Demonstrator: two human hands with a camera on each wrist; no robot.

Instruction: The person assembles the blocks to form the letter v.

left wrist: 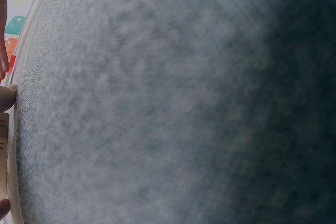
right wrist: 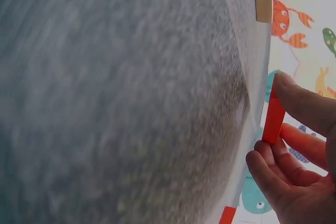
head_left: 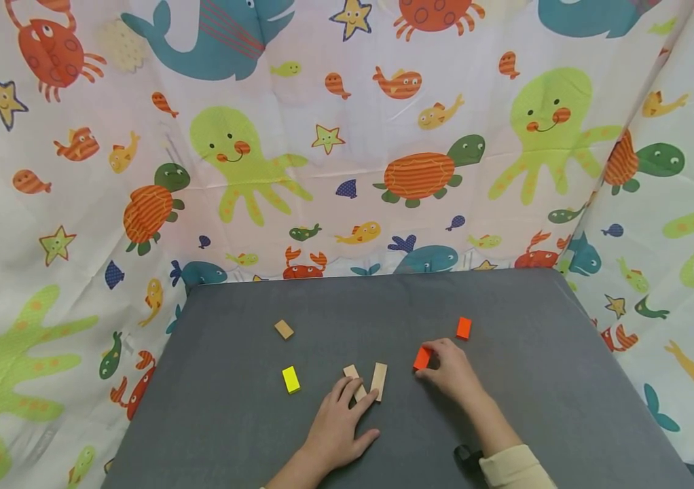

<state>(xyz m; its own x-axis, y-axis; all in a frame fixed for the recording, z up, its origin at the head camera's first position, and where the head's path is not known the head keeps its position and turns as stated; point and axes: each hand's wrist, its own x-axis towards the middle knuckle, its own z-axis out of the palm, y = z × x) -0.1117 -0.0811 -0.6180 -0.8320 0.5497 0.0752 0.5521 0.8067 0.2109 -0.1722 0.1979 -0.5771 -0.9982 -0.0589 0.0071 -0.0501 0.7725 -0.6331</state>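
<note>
In the head view my right hand [head_left: 451,370] pinches an orange-red block [head_left: 423,358] between thumb and fingers, above the right half of the grey table. The right wrist view shows the same block [right wrist: 274,111] held on edge, thumb on one end and fingertips at the other. My left hand [head_left: 339,424] lies with fingers extended and thumb spread out to the side. Its fingertips rest at the near ends of two plain wooden blocks, the left one [head_left: 354,382] partly covered by fingers, the right one [head_left: 379,380] mostly visible.
Another orange-red block [head_left: 464,328] lies beyond my right hand. A yellow block [head_left: 290,379] and a small wooden block [head_left: 284,329] lie to the left. Near the right sleeve sits a black object [head_left: 466,456]. A sea-animal curtain [head_left: 347,224] hangs behind the grey table [head_left: 231,421].
</note>
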